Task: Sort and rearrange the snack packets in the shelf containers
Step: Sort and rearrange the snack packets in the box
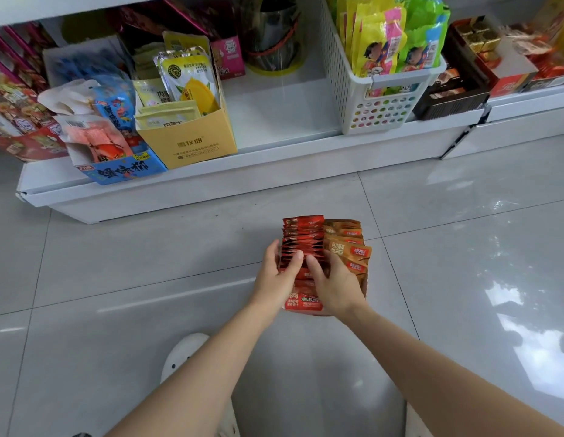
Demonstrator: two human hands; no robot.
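Note:
A low container on the floor holds two rows of small snack packets: red packets (pixel 302 230) on the left and brown-orange packets (pixel 348 244) on the right. My left hand (pixel 277 279) grips the left side of the red row, thumb laid over the packet tops. My right hand (pixel 334 285) lies over the near part of both rows, thumb curled onto the red packets and fingers hidden among the brown ones. The container's walls are mostly hidden by the packets and my hands.
The white bottom shelf (pixel 274 115) has a bare gap between a yellow carton (pixel 189 143) of packets and a white perforated basket (pixel 381 102). A blue carton (pixel 122 168) overhangs the shelf's left front. Grey floor tiles (pixel 116 263) surround the container. My white shoe (pixel 182 354) stands nearby.

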